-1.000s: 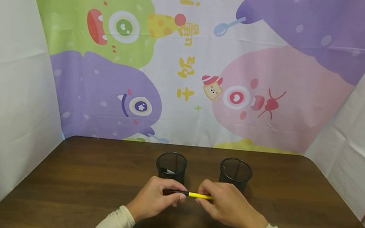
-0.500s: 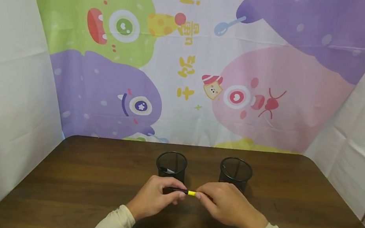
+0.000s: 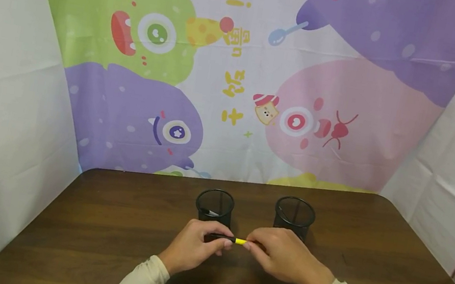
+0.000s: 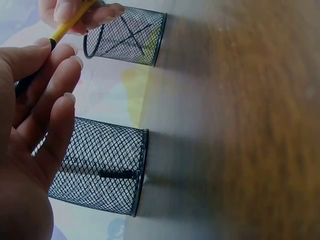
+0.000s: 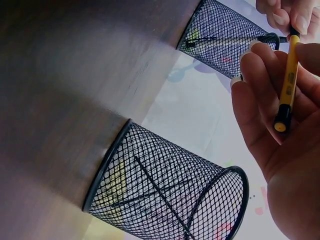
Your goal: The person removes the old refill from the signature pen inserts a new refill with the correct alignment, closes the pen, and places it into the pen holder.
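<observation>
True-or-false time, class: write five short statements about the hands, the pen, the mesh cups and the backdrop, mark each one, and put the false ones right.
1. The left hand and the right hand hold the same pen. True.
2. The left hand holds the yellow part of the pen. False: it holds the black part, and the right hand holds the yellow part.
3. The left mesh cup and the right mesh cup both stand upright on the table. True.
4. The left mesh cup has nothing in it. False: a black-and-white marker is inside.
5. The backdrop is printed with cartoon figures. True.
</observation>
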The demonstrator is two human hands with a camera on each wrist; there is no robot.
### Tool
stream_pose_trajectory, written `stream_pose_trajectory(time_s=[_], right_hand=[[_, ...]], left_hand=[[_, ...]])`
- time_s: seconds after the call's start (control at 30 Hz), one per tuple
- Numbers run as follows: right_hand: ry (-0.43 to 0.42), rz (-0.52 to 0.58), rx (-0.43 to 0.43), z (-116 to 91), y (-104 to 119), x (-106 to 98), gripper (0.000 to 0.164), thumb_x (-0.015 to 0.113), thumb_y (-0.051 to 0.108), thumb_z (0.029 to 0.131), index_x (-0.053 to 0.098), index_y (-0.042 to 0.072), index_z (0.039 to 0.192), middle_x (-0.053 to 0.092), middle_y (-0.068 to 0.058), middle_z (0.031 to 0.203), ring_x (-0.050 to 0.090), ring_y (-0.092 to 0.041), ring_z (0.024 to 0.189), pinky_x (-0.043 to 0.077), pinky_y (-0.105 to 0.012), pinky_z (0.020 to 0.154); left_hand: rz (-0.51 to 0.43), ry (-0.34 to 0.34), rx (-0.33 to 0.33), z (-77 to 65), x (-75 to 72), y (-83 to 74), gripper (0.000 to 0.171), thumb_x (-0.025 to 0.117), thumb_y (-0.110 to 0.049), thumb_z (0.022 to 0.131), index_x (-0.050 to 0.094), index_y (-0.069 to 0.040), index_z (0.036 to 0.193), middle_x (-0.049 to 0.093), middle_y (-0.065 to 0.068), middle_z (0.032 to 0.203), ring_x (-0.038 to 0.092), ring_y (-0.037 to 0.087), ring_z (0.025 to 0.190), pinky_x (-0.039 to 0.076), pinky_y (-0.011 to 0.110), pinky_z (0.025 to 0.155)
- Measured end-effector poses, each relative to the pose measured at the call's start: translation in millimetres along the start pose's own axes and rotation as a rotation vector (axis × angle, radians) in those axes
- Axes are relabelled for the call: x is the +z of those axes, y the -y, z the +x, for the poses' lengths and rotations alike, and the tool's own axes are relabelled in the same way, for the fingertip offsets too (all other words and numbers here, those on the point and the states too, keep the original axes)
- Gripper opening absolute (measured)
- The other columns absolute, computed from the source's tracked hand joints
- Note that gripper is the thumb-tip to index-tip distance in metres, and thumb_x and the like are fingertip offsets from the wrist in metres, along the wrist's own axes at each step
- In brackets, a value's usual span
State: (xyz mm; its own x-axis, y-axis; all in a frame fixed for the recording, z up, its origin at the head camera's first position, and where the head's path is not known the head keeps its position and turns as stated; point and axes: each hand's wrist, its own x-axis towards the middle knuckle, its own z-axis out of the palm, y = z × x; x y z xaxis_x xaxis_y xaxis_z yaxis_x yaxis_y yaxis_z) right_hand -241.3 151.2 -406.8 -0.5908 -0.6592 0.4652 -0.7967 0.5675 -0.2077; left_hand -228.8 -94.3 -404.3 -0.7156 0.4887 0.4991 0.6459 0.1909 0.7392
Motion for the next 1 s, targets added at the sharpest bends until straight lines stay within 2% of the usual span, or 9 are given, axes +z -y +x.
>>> stream_pose_trajectory(time_s=[0.27, 0.53, 1.0], right_hand=[[0.007, 0.009, 0.013, -0.3, -0.4, 0.9, 0.008, 0.066, 0.027, 0.099, 0.07, 0.023, 0.093, 0.058, 0.021, 0.08, 0.048, 0.003, 0.063, 0.046, -0.019, 0.059], [0.001, 0.022, 0.014, -0.4, -0.5, 0.8, 0.007, 0.069, 0.027, 0.097, 0.069, 0.024, 0.091, 0.056, 0.021, 0.078, 0.047, 0.003, 0.061, 0.044, -0.018, 0.057], [0.004, 0.036, 0.015, -0.7, -0.3, -1.2, 0.01, 0.074, 0.026, 0.093, 0.065, 0.025, 0.089, 0.054, 0.021, 0.077, 0.047, 0.002, 0.062, 0.044, -0.019, 0.056]], left_hand=[[0.006, -0.001, -0.004, -0.2, 0.4, 1.6, 0.009, 0.072, 0.002, 0.09, 0.073, 0.0, 0.099, 0.074, 0.012, 0.082, 0.068, 0.017, 0.061, 0.058, 0.029, 0.06], [-0.006, 0.013, -0.007, -0.2, -0.3, 1.0, 0.008, 0.071, 0.002, 0.09, 0.073, 0.001, 0.098, 0.074, 0.013, 0.082, 0.069, 0.019, 0.062, 0.058, 0.028, 0.06], [-0.01, 0.037, -0.058, 0.4, -0.6, -0.7, 0.008, 0.07, 0.0, 0.092, 0.073, 0.0, 0.1, 0.074, 0.011, 0.082, 0.07, 0.022, 0.064, 0.059, 0.029, 0.062]])
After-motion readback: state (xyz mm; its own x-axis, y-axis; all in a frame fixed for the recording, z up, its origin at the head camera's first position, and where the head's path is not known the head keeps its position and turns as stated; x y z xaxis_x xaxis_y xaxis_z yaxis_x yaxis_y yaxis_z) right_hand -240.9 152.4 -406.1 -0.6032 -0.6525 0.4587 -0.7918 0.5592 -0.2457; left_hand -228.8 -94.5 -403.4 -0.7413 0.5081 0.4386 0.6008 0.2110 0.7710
